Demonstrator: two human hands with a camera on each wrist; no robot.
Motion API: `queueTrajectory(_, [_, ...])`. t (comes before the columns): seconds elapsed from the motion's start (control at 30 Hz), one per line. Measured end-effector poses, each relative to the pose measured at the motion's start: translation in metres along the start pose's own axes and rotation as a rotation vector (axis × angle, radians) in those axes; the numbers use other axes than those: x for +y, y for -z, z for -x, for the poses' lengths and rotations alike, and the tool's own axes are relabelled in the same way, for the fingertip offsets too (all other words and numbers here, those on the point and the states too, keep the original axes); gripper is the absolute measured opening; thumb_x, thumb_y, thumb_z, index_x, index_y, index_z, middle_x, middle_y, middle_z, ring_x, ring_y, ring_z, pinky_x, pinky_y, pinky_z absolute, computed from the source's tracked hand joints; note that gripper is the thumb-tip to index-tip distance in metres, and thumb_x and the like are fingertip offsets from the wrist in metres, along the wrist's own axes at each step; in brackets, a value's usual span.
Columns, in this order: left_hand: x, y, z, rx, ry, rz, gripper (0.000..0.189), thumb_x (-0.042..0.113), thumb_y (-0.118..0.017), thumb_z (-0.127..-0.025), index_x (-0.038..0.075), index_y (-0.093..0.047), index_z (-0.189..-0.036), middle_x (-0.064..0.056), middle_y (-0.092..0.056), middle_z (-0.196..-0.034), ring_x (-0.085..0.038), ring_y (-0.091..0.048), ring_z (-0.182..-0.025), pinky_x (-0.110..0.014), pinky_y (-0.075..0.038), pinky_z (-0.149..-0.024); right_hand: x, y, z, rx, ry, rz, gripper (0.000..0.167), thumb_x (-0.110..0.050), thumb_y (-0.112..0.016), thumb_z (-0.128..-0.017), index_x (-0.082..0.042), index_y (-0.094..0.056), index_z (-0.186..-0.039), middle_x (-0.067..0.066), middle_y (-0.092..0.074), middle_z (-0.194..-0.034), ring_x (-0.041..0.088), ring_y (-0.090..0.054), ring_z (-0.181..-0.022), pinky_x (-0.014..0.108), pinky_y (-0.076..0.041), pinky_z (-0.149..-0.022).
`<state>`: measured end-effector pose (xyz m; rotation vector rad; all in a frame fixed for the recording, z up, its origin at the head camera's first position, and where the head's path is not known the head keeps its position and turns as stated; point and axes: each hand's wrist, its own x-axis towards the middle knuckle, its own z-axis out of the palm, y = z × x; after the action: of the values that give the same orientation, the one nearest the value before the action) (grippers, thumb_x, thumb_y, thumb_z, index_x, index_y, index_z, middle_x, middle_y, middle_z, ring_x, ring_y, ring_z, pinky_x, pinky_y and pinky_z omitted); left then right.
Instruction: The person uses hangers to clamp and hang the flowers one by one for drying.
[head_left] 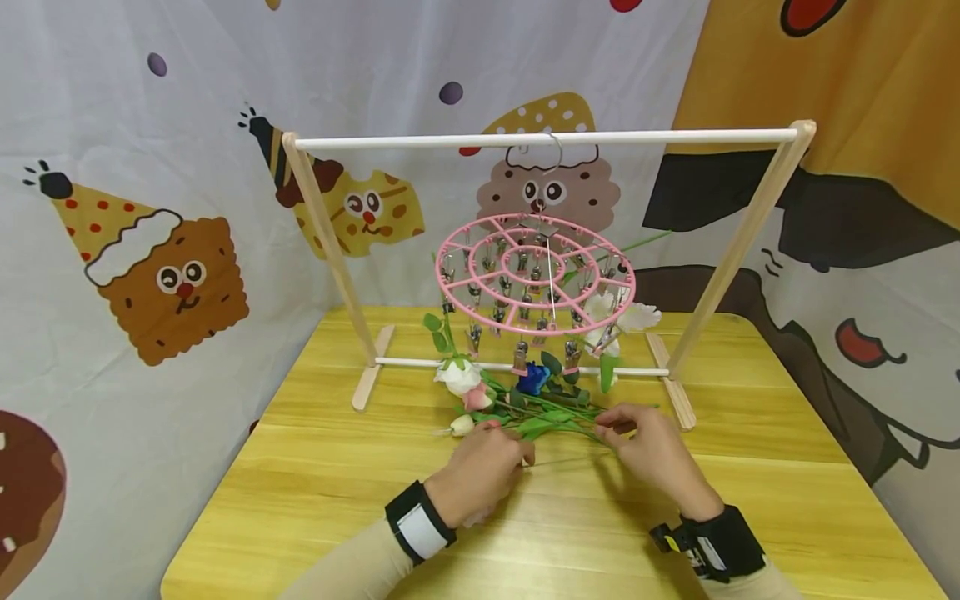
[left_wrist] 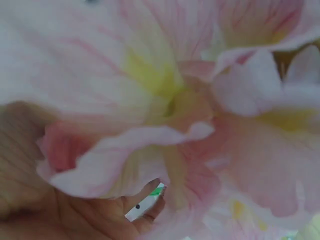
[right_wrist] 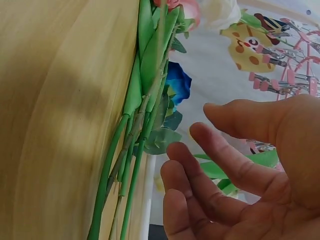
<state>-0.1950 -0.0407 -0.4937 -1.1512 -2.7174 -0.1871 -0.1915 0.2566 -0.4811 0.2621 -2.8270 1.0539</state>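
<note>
My left hand [head_left: 483, 467] is low over the table, fingers curled round the thin stem of a pale pink artificial flower [left_wrist: 107, 167]. Its large petals fill the left wrist view, hiding most of the fingers. My right hand [head_left: 652, 446] hovers by the stem ends, fingers loosely bent and apart, with nothing between them in the right wrist view. Between the hands lies a bunch of green stems [right_wrist: 132, 137], with a white rose [head_left: 457, 377], a pink rose [head_left: 477, 397], a blue rose [head_left: 534, 379] and a white bud [head_left: 461, 426].
A pink round clip hanger [head_left: 536, 332] hangs from a wooden rack's white bar [head_left: 405, 142] above the bunch. White flowers [head_left: 637, 317] are at its right side, and a leafy stem [head_left: 437, 333] at its left. The wooden table [head_left: 300, 492] meets a cartoon-printed cloth behind.
</note>
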Motion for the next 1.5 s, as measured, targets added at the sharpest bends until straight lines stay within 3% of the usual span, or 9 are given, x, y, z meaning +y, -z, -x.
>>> queueTrajectory(0.13, [-0.004, 0.005, 0.001, 0.057, 0.015, 0.065, 0.015, 0.017, -0.092, -0.102, 0.025, -0.09, -0.114, 0.009, -0.089, -0.105, -0.012, -0.083, -0.096, -0.035, -0.064, -0.087, -0.001, 0.002, 0.003, 0.015, -0.009, -0.023, 0.013, -0.018, -0.085, -0.109, -0.012, -0.088, -0.121, 0.004, -0.088, -0.114, 0.024, -0.081, -0.103, 0.037, -0.067, -0.086])
queueTrajectory(0.23, [-0.006, 0.01, 0.003, 0.117, 0.031, 0.115, 0.014, 0.015, -0.091, -0.102, 0.024, -0.091, -0.112, 0.008, -0.089, -0.105, -0.012, -0.084, -0.096, -0.033, -0.064, -0.087, -0.004, 0.005, 0.004, 0.057, -0.024, -0.088, 0.018, -0.024, -0.084, -0.112, -0.012, -0.087, -0.124, 0.005, -0.089, -0.114, 0.021, -0.081, -0.103, 0.03, -0.066, -0.086])
queueTrajectory(0.37, [-0.01, 0.015, 0.005, 0.199, 0.05, 0.212, 0.015, 0.009, -0.092, -0.101, 0.019, -0.09, -0.112, 0.005, -0.089, -0.106, -0.011, -0.084, -0.097, -0.03, -0.07, -0.092, -0.009, 0.009, 0.004, 0.128, -0.035, -0.257, 0.028, -0.029, -0.081, -0.114, -0.008, -0.085, -0.131, 0.013, -0.089, -0.115, 0.012, -0.082, -0.096, 0.024, -0.068, -0.078])
queueTrajectory(0.5, [-0.013, 0.021, 0.005, 0.282, 0.062, 0.316, 0.015, 0.006, -0.093, -0.1, 0.014, -0.088, -0.113, 0.001, -0.089, -0.107, -0.012, -0.084, -0.096, -0.029, -0.072, -0.09, -0.016, 0.01, 0.005, 0.149, -0.02, -0.458, 0.033, -0.026, -0.076, -0.117, -0.002, -0.079, -0.139, 0.016, -0.087, -0.119, 0.009, -0.084, -0.093, 0.026, -0.072, -0.083])
queueTrajectory(0.73, [-0.013, 0.029, 0.002, 0.414, 0.057, 0.428, 0.016, 0.006, -0.091, -0.101, 0.012, -0.086, -0.115, -0.002, -0.089, -0.11, -0.012, -0.083, -0.092, -0.019, -0.068, -0.081, -0.034, 0.005, 0.004, 0.152, 0.154, -0.656, 0.024, -0.004, -0.074, -0.115, 0.006, -0.075, -0.137, 0.001, -0.089, -0.114, 0.012, -0.087, -0.096, 0.031, -0.074, -0.086])
queueTrajectory(0.9, [-0.012, 0.03, 0.001, 0.488, 0.051, 0.472, 0.017, 0.006, -0.091, -0.101, 0.011, -0.085, -0.116, -0.002, -0.088, -0.11, -0.012, -0.082, -0.095, -0.02, -0.068, -0.084, -0.049, -0.002, 0.001, 0.174, 0.265, -0.672, 0.023, 0.004, -0.073, -0.112, 0.007, -0.076, -0.135, 0.008, -0.089, -0.115, 0.011, -0.087, -0.096, 0.029, -0.074, -0.083])
queueTrajectory(1.1, [-0.013, 0.028, -0.001, 0.572, 0.031, 0.478, 0.02, 0.006, -0.093, -0.099, 0.012, -0.084, -0.116, -0.002, -0.087, -0.109, -0.012, -0.082, -0.092, -0.023, -0.068, -0.082, -0.064, -0.007, -0.002, 0.19, 0.339, -0.625, 0.023, 0.007, -0.075, -0.11, 0.001, -0.079, -0.132, -0.005, -0.087, -0.114, 0.011, -0.087, -0.099, 0.03, -0.073, -0.083])
queueTrajectory(1.3, [-0.013, 0.029, -0.003, 0.606, 0.015, 0.474, 0.019, 0.007, -0.093, -0.1, 0.011, -0.084, -0.116, -0.003, -0.087, -0.108, -0.014, -0.082, -0.093, -0.027, -0.07, -0.081, -0.078, -0.01, -0.005, 0.203, 0.359, -0.633, 0.021, 0.007, -0.077, -0.108, 0.004, -0.08, -0.129, 0.015, -0.086, -0.116, 0.01, -0.085, -0.099, 0.027, -0.072, -0.082])
queueTrajectory(1.5, [-0.012, 0.028, -0.005, 0.635, 0.008, 0.511, 0.019, 0.005, -0.093, -0.099, 0.01, -0.083, -0.114, -0.003, -0.087, -0.107, -0.015, -0.084, -0.093, -0.027, -0.071, -0.079, -0.088, -0.013, -0.009, 0.253, 0.425, -0.611, 0.023, 0.01, -0.077, -0.106, -0.003, -0.084, -0.124, 0.018, -0.086, -0.114, 0.011, -0.085, -0.096, 0.024, -0.071, -0.084])
